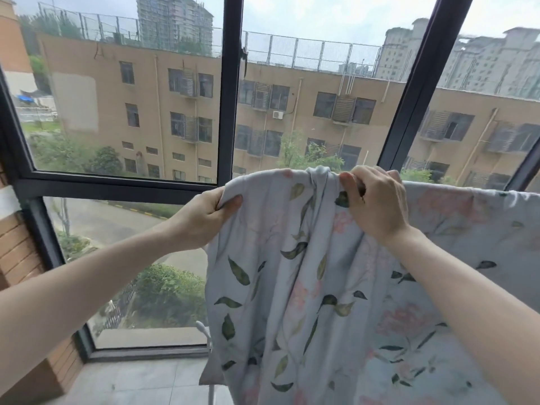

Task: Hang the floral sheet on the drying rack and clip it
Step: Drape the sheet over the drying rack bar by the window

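The floral sheet (336,287), pale blue with green leaves and pink flowers, hangs in front of me and spreads off to the right. My left hand (204,217) pinches its left top edge between thumb and fingers. My right hand (377,200) grips a bunched fold at the top of the sheet. The drying rack is almost fully hidden under the cloth; only a pale curved piece of the rack (204,331) shows at the sheet's lower left. No clip is visible.
A tall window with dark frames (230,92) stands right behind the sheet, with beige buildings and trees outside. A brick wall (20,252) is at the left. Grey floor tiles (140,381) lie below.
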Action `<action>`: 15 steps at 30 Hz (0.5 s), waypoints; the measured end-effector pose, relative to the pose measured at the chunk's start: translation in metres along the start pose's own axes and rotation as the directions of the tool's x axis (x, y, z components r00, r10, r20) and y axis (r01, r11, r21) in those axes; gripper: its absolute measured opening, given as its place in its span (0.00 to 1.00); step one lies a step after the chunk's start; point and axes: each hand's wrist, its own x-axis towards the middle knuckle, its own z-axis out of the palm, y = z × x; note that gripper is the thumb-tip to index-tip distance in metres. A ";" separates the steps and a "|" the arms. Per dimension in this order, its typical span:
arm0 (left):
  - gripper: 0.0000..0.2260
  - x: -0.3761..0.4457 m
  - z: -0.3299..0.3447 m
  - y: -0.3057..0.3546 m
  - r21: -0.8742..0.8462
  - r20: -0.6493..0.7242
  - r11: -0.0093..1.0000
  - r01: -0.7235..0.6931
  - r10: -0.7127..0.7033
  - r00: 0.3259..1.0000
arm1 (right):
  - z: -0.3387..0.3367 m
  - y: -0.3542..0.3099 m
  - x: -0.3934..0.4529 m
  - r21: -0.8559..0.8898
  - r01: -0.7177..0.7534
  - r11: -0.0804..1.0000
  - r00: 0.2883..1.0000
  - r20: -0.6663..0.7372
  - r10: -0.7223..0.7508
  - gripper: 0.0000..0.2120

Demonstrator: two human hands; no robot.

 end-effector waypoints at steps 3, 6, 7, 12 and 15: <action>0.24 -0.015 0.002 0.005 0.007 0.018 1.000 0.000 0.000 1.000 | -0.006 -0.003 -0.009 -0.012 0.007 1.000 0.998 -0.059 -0.007 0.26; 0.26 -0.025 0.005 0.008 0.011 0.003 1.000 -0.024 0.024 1.000 | -0.013 -0.005 -0.017 0.017 0.005 1.000 0.996 -0.088 -0.003 0.25; 0.26 -0.028 0.007 0.008 0.012 -0.003 1.000 -0.028 0.028 1.000 | -0.015 -0.006 -0.019 0.024 -0.001 1.000 0.996 -0.086 0.003 0.25; 0.24 -0.038 0.009 0.008 0.000 -0.024 0.999 -0.037 0.037 0.999 | -0.026 -0.012 -0.022 0.053 -0.070 0.996 0.997 0.026 0.069 0.26; 0.21 -0.043 0.004 0.005 -0.063 -0.086 0.996 -0.061 0.055 0.995 | -0.034 -0.014 -0.018 0.130 -0.106 0.986 0.991 0.099 0.094 0.25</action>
